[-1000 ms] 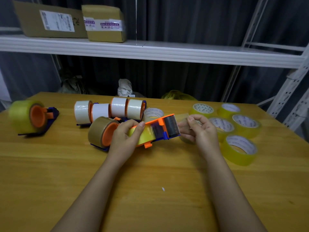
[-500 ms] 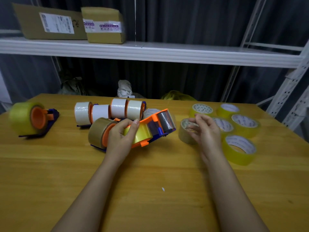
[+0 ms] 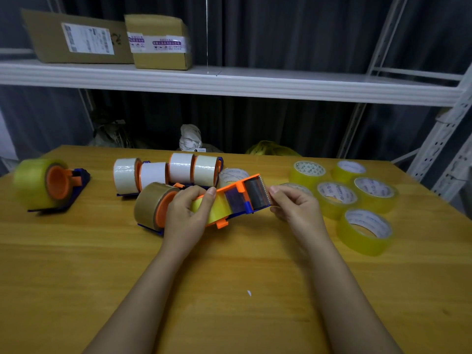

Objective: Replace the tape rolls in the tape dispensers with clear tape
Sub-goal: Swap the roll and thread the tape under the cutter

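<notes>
Two hands hold one orange tape dispenser point(image 3: 237, 198) above the table point(image 3: 76, 264), long axis left-right, cutter end pointing right. Left hand point(image 3: 186, 215) grips its roll end; right hand point(image 3: 293, 208) fingers pinch at the cutter.

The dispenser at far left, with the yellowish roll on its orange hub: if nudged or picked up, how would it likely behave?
The dispenser would probably slide rather than roll, since its flat dark base rests on the table. It likely feels top-heavy: the thick roll stands above the narrow base, so a sideways push might tip it. The glossy tape face may be slippery.
</notes>
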The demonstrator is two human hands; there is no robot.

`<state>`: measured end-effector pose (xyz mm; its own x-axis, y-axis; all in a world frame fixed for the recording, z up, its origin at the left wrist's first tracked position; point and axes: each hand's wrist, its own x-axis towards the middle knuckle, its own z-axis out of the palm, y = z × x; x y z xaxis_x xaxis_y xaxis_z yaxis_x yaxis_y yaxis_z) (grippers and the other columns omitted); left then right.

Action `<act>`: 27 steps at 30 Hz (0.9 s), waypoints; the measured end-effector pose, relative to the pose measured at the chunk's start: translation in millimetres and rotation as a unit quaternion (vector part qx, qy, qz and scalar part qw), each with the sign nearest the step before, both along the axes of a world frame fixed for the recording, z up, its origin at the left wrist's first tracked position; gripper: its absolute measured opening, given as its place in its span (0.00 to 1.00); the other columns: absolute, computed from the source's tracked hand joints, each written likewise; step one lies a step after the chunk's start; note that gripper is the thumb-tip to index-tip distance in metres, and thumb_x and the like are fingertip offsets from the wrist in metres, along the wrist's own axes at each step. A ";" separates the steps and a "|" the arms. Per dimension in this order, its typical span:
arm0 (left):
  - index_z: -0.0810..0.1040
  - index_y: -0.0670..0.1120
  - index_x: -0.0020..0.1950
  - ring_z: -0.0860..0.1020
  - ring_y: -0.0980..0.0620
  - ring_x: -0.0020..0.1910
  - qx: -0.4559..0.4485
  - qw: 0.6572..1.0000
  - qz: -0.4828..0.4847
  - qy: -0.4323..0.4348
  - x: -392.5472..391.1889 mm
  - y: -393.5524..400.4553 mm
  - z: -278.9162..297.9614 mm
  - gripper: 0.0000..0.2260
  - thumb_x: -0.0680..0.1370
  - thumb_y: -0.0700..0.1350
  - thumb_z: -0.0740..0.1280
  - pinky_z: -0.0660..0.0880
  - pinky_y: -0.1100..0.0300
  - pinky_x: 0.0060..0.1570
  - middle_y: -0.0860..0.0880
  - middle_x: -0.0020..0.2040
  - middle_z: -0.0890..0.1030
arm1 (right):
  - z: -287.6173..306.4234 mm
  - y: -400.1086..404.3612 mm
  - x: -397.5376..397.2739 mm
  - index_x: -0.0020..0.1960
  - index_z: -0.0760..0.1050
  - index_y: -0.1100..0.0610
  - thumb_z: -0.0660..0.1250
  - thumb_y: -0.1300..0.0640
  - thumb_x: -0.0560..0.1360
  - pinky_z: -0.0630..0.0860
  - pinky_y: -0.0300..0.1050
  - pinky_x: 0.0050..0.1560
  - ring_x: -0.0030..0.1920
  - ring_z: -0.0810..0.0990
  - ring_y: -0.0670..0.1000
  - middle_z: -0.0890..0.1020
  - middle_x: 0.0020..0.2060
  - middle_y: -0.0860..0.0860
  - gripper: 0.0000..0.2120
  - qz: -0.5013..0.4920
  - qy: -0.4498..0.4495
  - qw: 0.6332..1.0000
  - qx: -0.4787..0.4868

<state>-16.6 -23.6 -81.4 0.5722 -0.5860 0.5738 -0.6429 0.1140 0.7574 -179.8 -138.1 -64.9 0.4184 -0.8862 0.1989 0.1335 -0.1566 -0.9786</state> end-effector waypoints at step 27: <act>0.76 0.49 0.39 0.74 0.56 0.39 -0.017 1.000 -0.004 -0.003 1.8 0.0 -1.1 0.11 0.78 0.51 0.62 0.67 0.68 0.35 0.53 0.36 0.76 | 7.3 0.0 -7.4 0.47 0.82 0.57 0.65 0.59 0.78 0.79 0.37 0.42 0.41 0.80 0.47 0.82 0.39 0.51 0.07 0.024 -0.080 0.996 0.042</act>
<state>-14.8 -23.7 -82.6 0.5635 -0.5704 0.5976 -0.6464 0.1459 0.7489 -187.2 -138.1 -57.6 0.4291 -0.8824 0.1930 0.2944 -0.0654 -0.9534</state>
